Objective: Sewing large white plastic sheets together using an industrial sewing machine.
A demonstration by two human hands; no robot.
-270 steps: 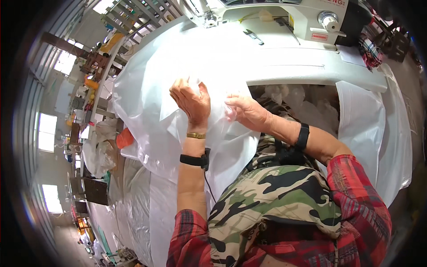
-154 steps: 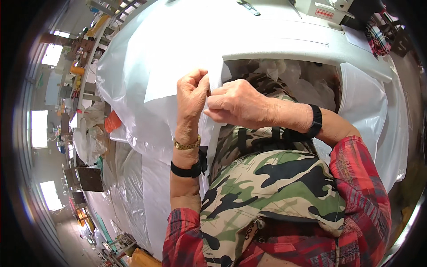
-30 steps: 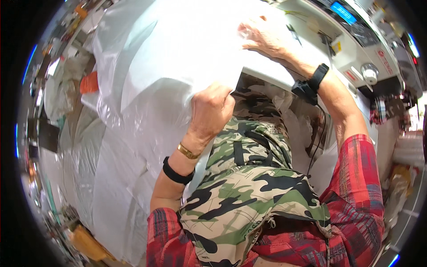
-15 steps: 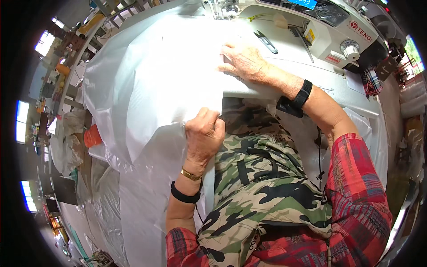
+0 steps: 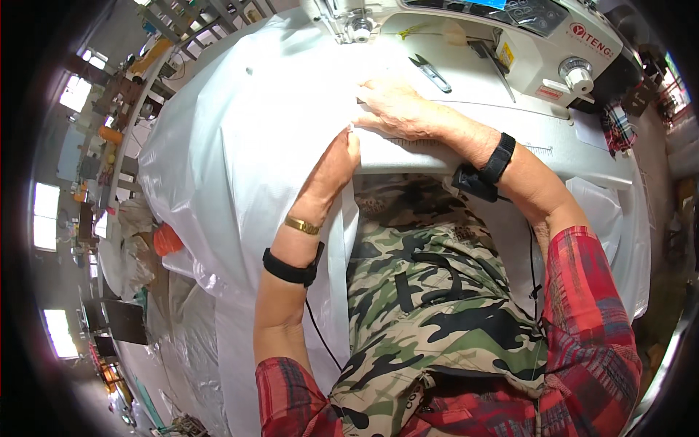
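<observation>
One white sheet (image 5: 266,146) is pinched in the left hand (image 5: 335,164) at the bench's front edge (image 5: 408,157); the right hand (image 5: 399,109) touches it, grip unclear.

Grey wall (image 5: 54,280) far left, bent by fisheye, with bright windows (image 5: 46,216) in a row, blown out by daylight; pale floor (image 5: 86,382) below, lower left, detail blurry. Long pale table (image 5: 137,97) with small clutter runs along the left side, grey slatted frame (image 5: 175,20) at upper left, dark board (image 5: 125,321) lower down. White desk (image 5: 557,132) curves across the upper middle, strong glare at its centre, another bright opening (image 5: 677,84) at upper right, dim lower-right corner.
</observation>
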